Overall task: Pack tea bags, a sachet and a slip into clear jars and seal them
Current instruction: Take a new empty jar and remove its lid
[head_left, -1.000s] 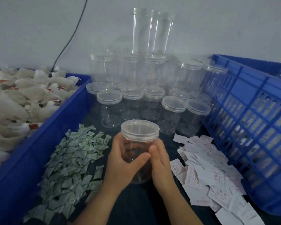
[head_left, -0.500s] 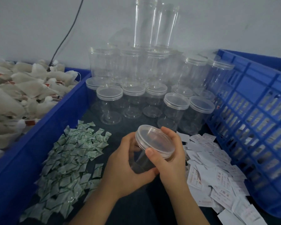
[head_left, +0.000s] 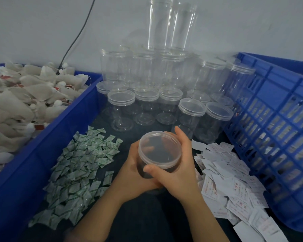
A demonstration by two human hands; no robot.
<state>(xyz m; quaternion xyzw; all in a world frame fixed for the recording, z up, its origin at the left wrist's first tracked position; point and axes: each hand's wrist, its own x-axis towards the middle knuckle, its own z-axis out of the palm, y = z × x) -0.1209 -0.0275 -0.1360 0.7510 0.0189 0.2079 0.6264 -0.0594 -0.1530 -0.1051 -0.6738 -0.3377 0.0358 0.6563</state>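
Both hands close around one clear jar (head_left: pixel 158 165) at the middle of the bench (head_left: pixel 147 215), tilted so its lid (head_left: pixel 159 149) faces up and toward the camera. The left hand (head_left: pixel 135 173) wraps the jar's body from 9 o'clock, fingers curled under and behind it — a full, closed grip. The right hand (head_left: pixel 178 170) cups the lid's rim from 3 o'clock, thumb pressed across the near edge at 6 o'clock and fingertips reaching over the far edge at 1 o'clock. The lid sits on the jar; whether it is screwed tight cannot be told. Nothing shows inside the jar.

At 9 o'clock of the hands lies a heap of green-printed sachets (head_left: pixel 80 170); at 3 to 4 o'clock, a scatter of white slips (head_left: pixel 231 186). Empty lidded jars (head_left: pixel 147 95) stand stacked at 12 o'clock against the wall. Tea bags (head_left: pixel 21 102) fill a blue bin (head_left: pixel 47 142) at 10 o'clock — a blue crate (head_left: pixel 276 137) stands at 2 o'clock.
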